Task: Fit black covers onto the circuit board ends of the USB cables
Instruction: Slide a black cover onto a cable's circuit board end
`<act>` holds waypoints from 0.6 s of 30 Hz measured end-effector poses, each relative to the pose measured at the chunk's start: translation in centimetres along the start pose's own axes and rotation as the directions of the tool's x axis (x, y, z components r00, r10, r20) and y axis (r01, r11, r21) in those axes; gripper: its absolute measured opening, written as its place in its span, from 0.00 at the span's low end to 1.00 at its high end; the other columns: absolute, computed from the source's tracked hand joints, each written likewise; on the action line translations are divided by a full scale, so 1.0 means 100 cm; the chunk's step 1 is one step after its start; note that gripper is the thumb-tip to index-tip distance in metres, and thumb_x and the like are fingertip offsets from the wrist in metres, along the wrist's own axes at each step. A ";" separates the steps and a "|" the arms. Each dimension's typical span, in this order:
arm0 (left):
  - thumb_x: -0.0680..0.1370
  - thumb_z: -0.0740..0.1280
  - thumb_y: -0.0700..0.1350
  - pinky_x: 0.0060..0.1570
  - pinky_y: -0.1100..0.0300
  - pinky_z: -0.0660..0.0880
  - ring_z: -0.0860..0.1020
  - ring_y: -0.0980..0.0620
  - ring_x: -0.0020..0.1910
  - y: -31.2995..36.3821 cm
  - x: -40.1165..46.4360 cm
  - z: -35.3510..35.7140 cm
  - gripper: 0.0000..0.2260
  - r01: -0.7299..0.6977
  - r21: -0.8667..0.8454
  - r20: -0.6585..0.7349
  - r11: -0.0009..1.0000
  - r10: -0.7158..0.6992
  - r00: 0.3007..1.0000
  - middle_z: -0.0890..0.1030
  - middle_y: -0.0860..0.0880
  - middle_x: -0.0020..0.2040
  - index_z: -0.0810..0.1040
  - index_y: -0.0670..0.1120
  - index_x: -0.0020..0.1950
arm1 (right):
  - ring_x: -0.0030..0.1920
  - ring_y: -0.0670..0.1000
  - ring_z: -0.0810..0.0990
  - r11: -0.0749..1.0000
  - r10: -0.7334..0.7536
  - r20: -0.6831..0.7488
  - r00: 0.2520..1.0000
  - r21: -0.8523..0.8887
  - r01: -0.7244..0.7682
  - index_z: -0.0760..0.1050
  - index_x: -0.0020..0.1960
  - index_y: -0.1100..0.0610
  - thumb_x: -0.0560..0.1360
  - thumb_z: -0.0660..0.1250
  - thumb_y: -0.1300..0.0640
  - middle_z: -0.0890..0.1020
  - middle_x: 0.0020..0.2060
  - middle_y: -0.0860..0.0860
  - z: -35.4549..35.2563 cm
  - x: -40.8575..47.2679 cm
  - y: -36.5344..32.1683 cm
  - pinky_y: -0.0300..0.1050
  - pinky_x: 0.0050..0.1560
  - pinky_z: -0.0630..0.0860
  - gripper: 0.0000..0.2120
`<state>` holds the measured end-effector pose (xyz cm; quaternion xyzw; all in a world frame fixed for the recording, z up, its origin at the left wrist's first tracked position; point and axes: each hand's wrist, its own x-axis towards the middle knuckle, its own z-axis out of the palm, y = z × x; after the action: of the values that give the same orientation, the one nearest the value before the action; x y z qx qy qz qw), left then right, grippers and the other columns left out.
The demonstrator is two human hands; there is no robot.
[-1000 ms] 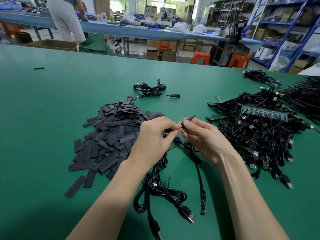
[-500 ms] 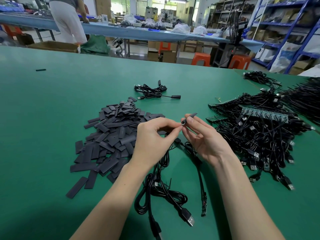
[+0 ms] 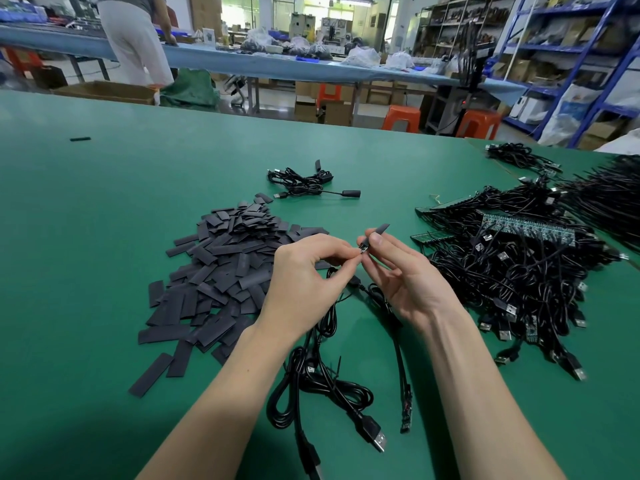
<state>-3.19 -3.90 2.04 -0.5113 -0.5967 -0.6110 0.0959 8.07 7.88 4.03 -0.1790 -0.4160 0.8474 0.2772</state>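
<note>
My left hand pinches the small circuit board end of a black USB cable that trails down to the table. My right hand pinches a flat black cover between thumb and forefinger, its far end sticking up and its lower end meeting the board. Both hands hover above the green table. A second cable's bare circuit board end lies near my right forearm.
A heap of flat black covers lies to the left of my hands. A big tangle of USB cables with boards fills the right. A coiled cable with a cover on its end lies further back. A person stands at the far bench.
Both hands have risen slightly and the cover now tilts more upright. Its lower end sits at the board held by my left hand.
</note>
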 end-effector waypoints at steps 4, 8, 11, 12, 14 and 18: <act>0.73 0.77 0.35 0.49 0.70 0.76 0.83 0.59 0.44 0.000 0.001 0.000 0.03 -0.016 0.014 0.001 1.000 0.016 1.000 0.86 0.50 0.43 0.86 0.42 0.44 | 0.47 0.49 0.86 0.999 0.012 0.022 1.000 -0.043 -0.011 0.87 0.42 0.57 0.70 0.74 0.61 0.87 0.46 0.55 0.001 -0.002 -0.001 0.36 0.47 0.81 0.03; 0.73 0.77 0.36 0.47 0.68 0.77 0.83 0.59 0.41 0.002 0.002 0.000 0.03 0.042 -0.027 -0.001 0.999 -0.043 0.999 0.86 0.52 0.42 0.87 0.42 0.44 | 0.46 0.48 0.86 0.997 0.027 0.033 0.999 -0.070 -0.024 0.87 0.41 0.57 0.69 0.74 0.61 0.87 0.45 0.55 0.004 -0.004 -0.002 0.36 0.46 0.81 0.03; 0.73 0.77 0.38 0.46 0.69 0.77 0.84 0.59 0.40 0.005 0.003 0.000 0.03 0.123 -0.086 0.012 0.989 -0.122 0.992 0.86 0.56 0.40 0.87 0.44 0.45 | 0.45 0.47 0.86 0.998 0.024 0.029 0.999 -0.054 -0.023 0.87 0.41 0.57 0.69 0.74 0.61 0.87 0.44 0.54 0.006 -0.005 -0.002 0.36 0.46 0.81 0.03; 0.73 0.77 0.38 0.46 0.69 0.77 0.84 0.59 0.39 0.005 0.003 0.000 0.03 0.150 -0.105 0.011 0.983 -0.149 0.989 0.86 0.56 0.40 0.87 0.45 0.45 | 0.45 0.47 0.86 0.999 0.018 0.022 1.000 -0.043 -0.017 0.87 0.40 0.57 0.69 0.74 0.61 0.87 0.44 0.54 0.007 -0.005 -0.001 0.36 0.45 0.81 0.03; 0.73 0.77 0.38 0.45 0.68 0.77 0.84 0.58 0.39 0.004 0.003 -0.001 0.03 0.173 -0.120 0.011 0.978 -0.173 0.985 0.86 0.56 0.39 0.87 0.45 0.45 | 0.44 0.47 0.86 1.000 0.010 0.005 1.000 -0.026 -0.010 0.87 0.40 0.57 0.69 0.73 0.61 0.87 0.43 0.53 0.007 -0.004 0.000 0.35 0.44 0.81 0.03; 0.74 0.77 0.39 0.45 0.69 0.78 0.84 0.60 0.39 0.004 0.002 -0.004 0.02 0.112 -0.055 0.002 0.992 -0.112 0.994 0.86 0.56 0.39 0.87 0.44 0.44 | 0.43 0.47 0.86 1.000 0.015 -0.015 1.000 -0.016 -0.016 0.87 0.40 0.58 0.68 0.74 0.61 0.87 0.42 0.54 0.008 -0.002 0.002 0.35 0.44 0.81 0.03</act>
<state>-3.18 -4.22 2.52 -0.4793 -0.6074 -0.6317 0.0477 7.80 7.20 4.37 -0.1905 -0.4194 0.8448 0.2722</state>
